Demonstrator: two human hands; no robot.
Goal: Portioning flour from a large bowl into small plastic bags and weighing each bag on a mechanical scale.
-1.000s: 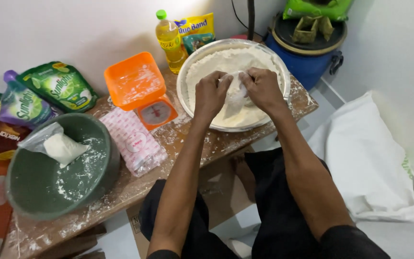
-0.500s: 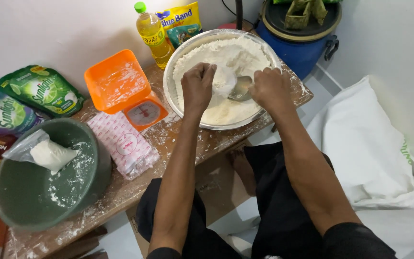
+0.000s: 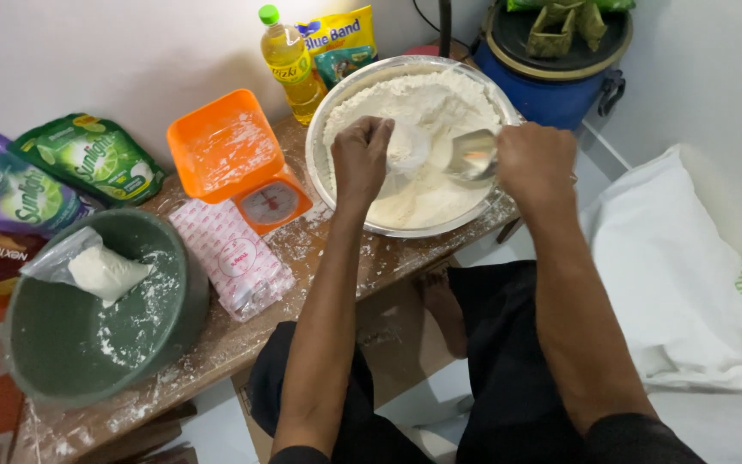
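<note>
A wide metal bowl (image 3: 343, 198) full of white flour (image 3: 427, 107) stands at the right end of a dusty wooden table. My left hand (image 3: 361, 159) is over the flour, closed on a small clear plastic bag (image 3: 407, 155) with flour in it. My right hand (image 3: 536, 161) is at the bowl's right rim and grips a metal scoop (image 3: 472, 156) whose mouth points at the bag.
An orange kitchen scale (image 3: 234, 163) and a pink packet (image 3: 232, 258) lie left of the bowl. A green bowl (image 3: 88, 344) holds a filled bag of flour (image 3: 100, 271). Oil bottle (image 3: 289, 60), pouches (image 3: 88, 159), blue drum (image 3: 551, 82) behind; white sack (image 3: 689, 275) at right.
Both hands were pressed together on the bag over the flour. They have parted: my right hand has drawn to the bowl's right rim with the scoop, my left keeps the bag.
</note>
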